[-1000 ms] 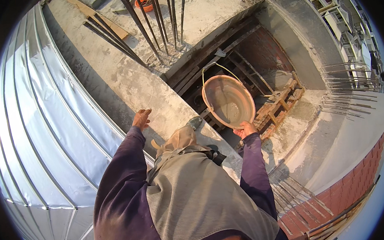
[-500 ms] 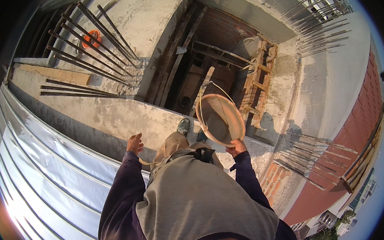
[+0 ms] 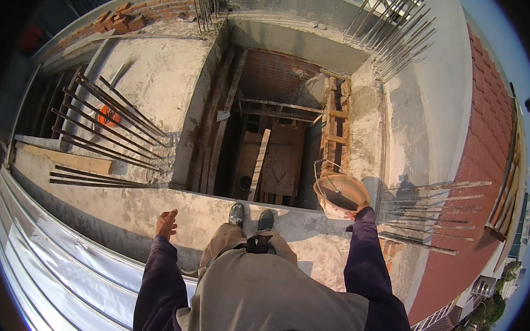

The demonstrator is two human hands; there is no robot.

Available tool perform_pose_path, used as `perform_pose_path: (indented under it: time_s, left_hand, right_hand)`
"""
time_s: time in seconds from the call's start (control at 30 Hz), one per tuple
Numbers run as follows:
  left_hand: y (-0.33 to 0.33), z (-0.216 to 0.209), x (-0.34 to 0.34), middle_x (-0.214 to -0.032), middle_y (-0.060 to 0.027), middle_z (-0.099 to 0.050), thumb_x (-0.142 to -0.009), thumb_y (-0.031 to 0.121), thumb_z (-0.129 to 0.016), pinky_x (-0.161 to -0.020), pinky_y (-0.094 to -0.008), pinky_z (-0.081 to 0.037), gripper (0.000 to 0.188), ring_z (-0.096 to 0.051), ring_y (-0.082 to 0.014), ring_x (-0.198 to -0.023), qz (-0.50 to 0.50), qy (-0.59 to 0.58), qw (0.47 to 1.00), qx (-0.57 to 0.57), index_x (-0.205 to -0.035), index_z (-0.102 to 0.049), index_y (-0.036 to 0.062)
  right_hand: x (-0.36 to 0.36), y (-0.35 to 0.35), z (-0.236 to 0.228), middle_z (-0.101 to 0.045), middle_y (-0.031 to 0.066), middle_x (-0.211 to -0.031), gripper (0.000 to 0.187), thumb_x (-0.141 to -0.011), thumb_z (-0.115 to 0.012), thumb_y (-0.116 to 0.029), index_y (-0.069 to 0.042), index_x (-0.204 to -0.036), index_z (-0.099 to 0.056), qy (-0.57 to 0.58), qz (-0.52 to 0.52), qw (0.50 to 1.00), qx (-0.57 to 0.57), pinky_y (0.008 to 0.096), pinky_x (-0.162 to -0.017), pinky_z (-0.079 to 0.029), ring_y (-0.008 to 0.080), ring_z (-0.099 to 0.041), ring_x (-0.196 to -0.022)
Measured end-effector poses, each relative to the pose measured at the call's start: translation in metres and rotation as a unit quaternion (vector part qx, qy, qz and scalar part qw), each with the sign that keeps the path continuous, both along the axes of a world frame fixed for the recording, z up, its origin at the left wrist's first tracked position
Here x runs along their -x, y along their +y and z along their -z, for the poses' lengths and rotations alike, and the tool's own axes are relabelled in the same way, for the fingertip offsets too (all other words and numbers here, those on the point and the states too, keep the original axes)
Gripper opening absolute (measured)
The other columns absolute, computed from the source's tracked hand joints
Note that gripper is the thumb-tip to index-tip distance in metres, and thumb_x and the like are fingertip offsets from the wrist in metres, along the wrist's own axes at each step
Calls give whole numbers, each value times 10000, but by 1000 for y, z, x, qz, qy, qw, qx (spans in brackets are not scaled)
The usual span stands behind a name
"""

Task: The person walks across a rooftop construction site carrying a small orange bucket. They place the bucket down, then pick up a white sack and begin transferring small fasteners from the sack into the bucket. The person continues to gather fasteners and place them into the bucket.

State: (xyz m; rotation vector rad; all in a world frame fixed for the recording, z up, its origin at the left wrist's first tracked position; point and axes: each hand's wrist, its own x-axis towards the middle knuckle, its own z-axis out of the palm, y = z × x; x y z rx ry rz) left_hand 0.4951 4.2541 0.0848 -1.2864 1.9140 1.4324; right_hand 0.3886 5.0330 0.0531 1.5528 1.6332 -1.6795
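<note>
Out to my right, a round orange-brown bucket (image 3: 356, 187) with a thin handle is tilted so that its mouth faces me. Grey residue coats part of its inside. My right hand (image 3: 363, 210) grips its near rim, with the arm stretched forward. The bucket is over the concrete ledge (image 3: 305, 227), near the right front corner of the deep opening. My left hand (image 3: 166, 224) is held out at the left above the ledge, its fingers loosely apart and holding nothing. Both my boots (image 3: 236, 214) stand on the ledge between the hands.
Beyond my boots the opening drops to boards (image 3: 277, 165) and beams. A wooden ladder-like frame (image 3: 335, 128) stands at its right side. Rebar rods (image 3: 114, 135) stick out at left, and more rebar (image 3: 432, 216) at right. Corrugated metal sheeting (image 3: 59, 269) slopes at lower left.
My right hand has carried the bucket rightward, away from my body, with the arm extended. My left hand has shifted left. Both boots now show side by side.
</note>
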Motion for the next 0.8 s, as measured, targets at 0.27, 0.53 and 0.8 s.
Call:
perform_pose_path:
  time_s: [0.27,0.53,0.8]
  left_hand:
    - [60,-43,-2,-1176,-108,-632,-891,545,-674,-807,-432,-522,655,-636,-228,-964,6,95,995,0,-1343,-569,83]
    - [103,20,-183,-1222,-179,-573,-880,468,-679,-756,-492,-544,672,-643,-342,-953,-125,-176,976,-37,-1373,-510,44]
    - [99,21,-198,-1307,-219,-565,-912,447,-646,-808,-514,-554,717,-645,-383,-1040,-194,-140,969,-58,-1447,-446,14]
  right_hand:
    - [40,54,-44,-627,235,-1184,428,-1011,-470,-165,-32,-1416,-436,212,95,973,10,447,-599,-624,372,-687,-786]
    - [-212,25,65,-607,231,-1213,419,-1024,-450,-170,-43,-1423,-427,-31,207,976,63,453,-622,-624,384,-679,-819]
    - [-228,-17,96,-587,227,-1242,411,-1038,-430,-176,-53,-1430,-418,-127,152,974,112,458,-644,-623,395,-670,-851]
